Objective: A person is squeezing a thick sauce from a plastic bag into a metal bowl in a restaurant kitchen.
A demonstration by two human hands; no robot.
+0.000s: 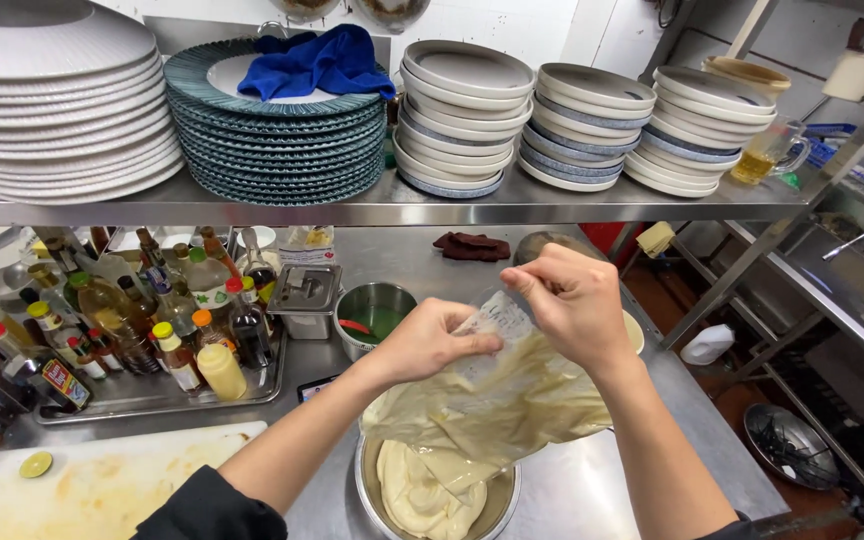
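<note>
My left hand [432,340] and my right hand [574,300] both grip the upper end of a clear plastic bag [512,395] smeared with pale cream. The bag hangs tilted over a metal bowl [367,492] on the steel counter. A thick pale cream [422,490] lies heaped in the bowl below the bag's lower end. The left hand pinches the bag's side; the right hand holds its top corner, fingers closed.
A white cutting board [92,490] with a lime slice [36,464] lies at the left. A tray of sauce bottles [142,330], a lidded steel container [304,298] and a small steel pot [377,312] stand behind. Stacked plates [282,130] and bowls [462,115] fill the overhead shelf.
</note>
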